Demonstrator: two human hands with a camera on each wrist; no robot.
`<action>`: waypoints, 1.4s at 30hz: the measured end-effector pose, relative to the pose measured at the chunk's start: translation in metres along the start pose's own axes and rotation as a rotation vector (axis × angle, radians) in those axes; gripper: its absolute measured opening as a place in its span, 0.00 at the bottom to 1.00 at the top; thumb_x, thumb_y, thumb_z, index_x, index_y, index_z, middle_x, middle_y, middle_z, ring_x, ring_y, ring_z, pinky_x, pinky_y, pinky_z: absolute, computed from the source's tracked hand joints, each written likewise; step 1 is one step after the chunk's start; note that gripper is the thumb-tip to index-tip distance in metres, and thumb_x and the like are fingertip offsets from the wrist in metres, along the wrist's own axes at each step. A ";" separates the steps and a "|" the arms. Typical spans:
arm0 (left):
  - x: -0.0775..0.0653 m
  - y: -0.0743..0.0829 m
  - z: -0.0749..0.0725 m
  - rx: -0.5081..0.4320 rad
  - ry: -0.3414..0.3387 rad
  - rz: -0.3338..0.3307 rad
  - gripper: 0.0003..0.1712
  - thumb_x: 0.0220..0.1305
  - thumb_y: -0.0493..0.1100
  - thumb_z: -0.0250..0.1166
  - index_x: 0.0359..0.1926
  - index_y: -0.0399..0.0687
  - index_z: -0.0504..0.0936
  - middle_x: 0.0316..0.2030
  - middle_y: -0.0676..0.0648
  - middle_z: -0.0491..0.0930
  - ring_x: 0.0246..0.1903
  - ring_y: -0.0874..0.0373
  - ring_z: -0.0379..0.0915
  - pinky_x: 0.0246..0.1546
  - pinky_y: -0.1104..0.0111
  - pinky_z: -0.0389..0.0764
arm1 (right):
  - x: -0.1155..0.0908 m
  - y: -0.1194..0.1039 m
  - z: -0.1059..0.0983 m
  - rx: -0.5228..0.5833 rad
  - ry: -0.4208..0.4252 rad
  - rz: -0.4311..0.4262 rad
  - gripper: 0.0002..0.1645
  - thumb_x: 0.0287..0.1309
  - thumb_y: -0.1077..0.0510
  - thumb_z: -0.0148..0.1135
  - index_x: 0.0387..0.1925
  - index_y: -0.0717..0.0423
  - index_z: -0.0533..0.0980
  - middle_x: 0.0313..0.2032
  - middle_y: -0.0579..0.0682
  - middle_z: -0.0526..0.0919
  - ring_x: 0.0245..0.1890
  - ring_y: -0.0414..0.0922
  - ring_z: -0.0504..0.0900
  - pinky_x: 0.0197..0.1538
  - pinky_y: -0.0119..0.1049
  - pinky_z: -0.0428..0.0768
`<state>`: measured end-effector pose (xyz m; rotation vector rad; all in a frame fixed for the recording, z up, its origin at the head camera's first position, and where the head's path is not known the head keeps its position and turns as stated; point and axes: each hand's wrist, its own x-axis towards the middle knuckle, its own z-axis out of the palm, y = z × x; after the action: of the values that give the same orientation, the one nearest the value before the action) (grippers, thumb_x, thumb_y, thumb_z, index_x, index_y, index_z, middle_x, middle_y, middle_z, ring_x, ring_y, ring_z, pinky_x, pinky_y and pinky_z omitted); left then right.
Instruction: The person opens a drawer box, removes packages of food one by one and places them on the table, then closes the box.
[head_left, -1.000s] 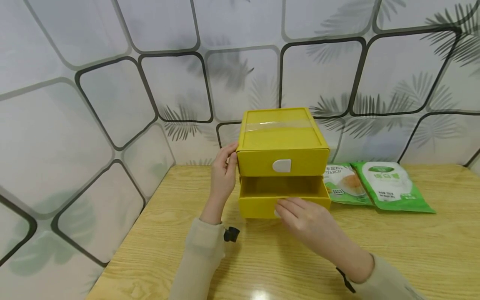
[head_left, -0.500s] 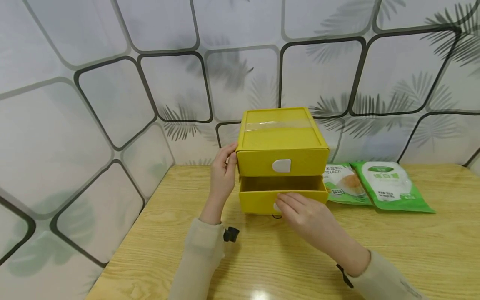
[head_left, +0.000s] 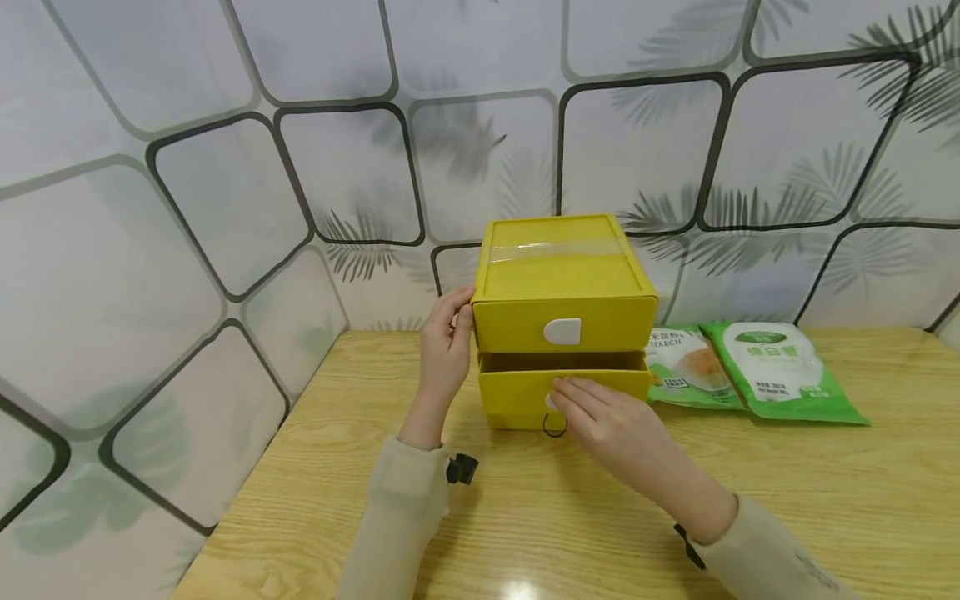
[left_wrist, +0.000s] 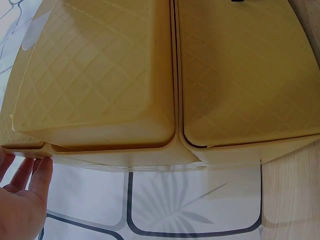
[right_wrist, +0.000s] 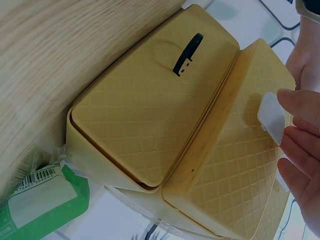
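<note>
A yellow drawer cabinet (head_left: 558,271) stands on the table, clear tape across its top. Its middle drawer (head_left: 517,392) sticks out partway and shows a narrow gap over its front. My right hand (head_left: 618,429) touches that drawer front by its white handle (right_wrist: 270,117); thumb and fingertips meet the handle in the right wrist view. Below it is the bottom drawer (right_wrist: 145,105) with a black handle (right_wrist: 189,54), shut. The top drawer (head_left: 510,325) is also shut. With fairly straight fingers, my left hand (head_left: 447,350) rests against the cabinet's left side near the top front corner.
Two green-and-white bags lie right of the cabinet: a starch bag (head_left: 682,362), partly behind it, and another bag (head_left: 780,367). A patterned wall (head_left: 495,167) rises behind the wooden table (head_left: 525,517).
The middle drawer has slid inward along with my right hand, narrowing its opening and uncovering the black handle below. My left hand has stayed against the cabinet.
</note>
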<state>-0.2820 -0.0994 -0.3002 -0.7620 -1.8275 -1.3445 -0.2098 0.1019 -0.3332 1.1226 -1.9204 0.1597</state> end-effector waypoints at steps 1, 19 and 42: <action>0.000 0.000 0.000 0.001 0.001 -0.001 0.14 0.56 0.33 0.45 0.44 0.35 0.69 0.42 0.44 0.67 0.40 0.60 0.64 0.19 0.71 0.69 | 0.000 0.000 0.001 0.002 -0.003 0.001 0.20 0.56 0.61 0.32 0.35 0.64 0.73 0.37 0.56 0.74 0.38 0.48 0.71 0.37 0.38 0.70; 0.001 0.001 0.000 0.017 0.005 0.003 0.14 0.56 0.35 0.45 0.43 0.36 0.70 0.42 0.45 0.68 0.41 0.61 0.63 0.20 0.71 0.69 | -0.004 0.009 0.008 0.000 -0.031 0.013 0.22 0.57 0.59 0.30 0.37 0.65 0.72 0.37 0.57 0.74 0.40 0.49 0.70 0.39 0.39 0.69; 0.000 0.000 0.000 0.005 0.000 -0.008 0.15 0.56 0.34 0.45 0.44 0.36 0.70 0.42 0.44 0.67 0.40 0.60 0.64 0.21 0.71 0.70 | -0.001 0.021 0.017 -0.009 -0.026 0.041 0.19 0.55 0.60 0.34 0.35 0.64 0.72 0.35 0.55 0.75 0.36 0.47 0.72 0.36 0.37 0.71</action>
<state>-0.2821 -0.0996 -0.3001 -0.7526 -1.8350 -1.3446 -0.2366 0.1062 -0.3379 1.0843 -1.9660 0.1593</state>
